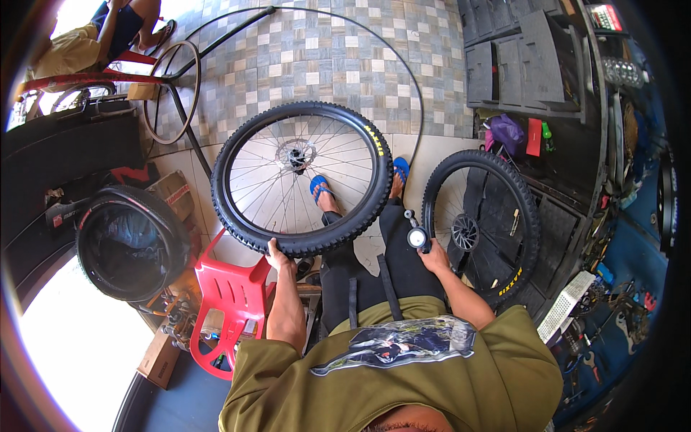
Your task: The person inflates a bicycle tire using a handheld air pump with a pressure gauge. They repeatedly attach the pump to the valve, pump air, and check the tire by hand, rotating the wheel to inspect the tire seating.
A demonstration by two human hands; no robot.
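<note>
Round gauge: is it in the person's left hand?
No, the right hand holds the gauge, while the left hand grips a bicycle wheel.

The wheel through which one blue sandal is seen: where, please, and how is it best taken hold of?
Probably best wrapped round the tyre at its near edge, coming from the near side, where the left grip is. That edge lies closest, the tyre is a thick, knobbed ring, and the disc rotor sits well away at the centre.
</note>
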